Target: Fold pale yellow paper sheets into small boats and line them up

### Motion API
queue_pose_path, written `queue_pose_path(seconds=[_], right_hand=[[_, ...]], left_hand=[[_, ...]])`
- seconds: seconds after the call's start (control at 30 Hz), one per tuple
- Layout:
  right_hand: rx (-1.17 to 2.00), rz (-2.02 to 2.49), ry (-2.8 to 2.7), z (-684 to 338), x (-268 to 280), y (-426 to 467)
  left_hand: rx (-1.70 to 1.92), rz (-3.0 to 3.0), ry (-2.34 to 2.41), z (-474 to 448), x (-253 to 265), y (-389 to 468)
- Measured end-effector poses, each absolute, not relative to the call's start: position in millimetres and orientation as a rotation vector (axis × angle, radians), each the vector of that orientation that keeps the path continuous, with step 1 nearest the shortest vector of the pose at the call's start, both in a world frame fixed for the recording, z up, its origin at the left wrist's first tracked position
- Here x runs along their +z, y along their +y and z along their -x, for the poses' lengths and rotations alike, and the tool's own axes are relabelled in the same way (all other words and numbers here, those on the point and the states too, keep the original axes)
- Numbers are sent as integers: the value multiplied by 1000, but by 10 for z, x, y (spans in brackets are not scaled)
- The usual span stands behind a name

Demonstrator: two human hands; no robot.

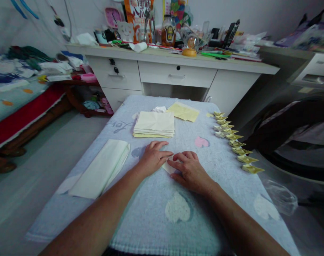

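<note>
A small piece of folded whitish paper [168, 168] lies on the cloth-covered table, mostly hidden under my fingers. My left hand [154, 158] rests at its upper left, fingers stretched and apart, the lower fingertips touching the paper's edge. Across from it, my right hand [190, 170] has bent fingers and thumb closed on the paper's right side. Beyond my hands sits a stack of cream paper sheets [154, 122], with yellow sheets [183, 111] behind it. Several small folded yellow paper boats [242, 151] stand in a row along the table's right side.
A folded white cloth or paper bundle [101, 169] lies left of my left arm. Behind the stack is a crumpled white tissue [159, 109]. A white desk [178, 73] crowded with jars and odds and ends stands beyond; a washing machine [311, 78] is at right, a bed [23, 96] at left.
</note>
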State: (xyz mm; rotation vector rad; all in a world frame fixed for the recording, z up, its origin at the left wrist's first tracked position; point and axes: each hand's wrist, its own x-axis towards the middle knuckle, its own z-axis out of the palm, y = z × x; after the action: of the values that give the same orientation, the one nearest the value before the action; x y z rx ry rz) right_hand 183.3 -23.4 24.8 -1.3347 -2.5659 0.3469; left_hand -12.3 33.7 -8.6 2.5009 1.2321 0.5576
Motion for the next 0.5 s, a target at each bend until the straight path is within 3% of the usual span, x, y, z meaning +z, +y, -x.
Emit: queue_pose_path(seconds=[0.5], right_hand=[[364,1350,-2654,-1934,307,-245]], left_hand=[[478,-2501,1266,127,-103,347]])
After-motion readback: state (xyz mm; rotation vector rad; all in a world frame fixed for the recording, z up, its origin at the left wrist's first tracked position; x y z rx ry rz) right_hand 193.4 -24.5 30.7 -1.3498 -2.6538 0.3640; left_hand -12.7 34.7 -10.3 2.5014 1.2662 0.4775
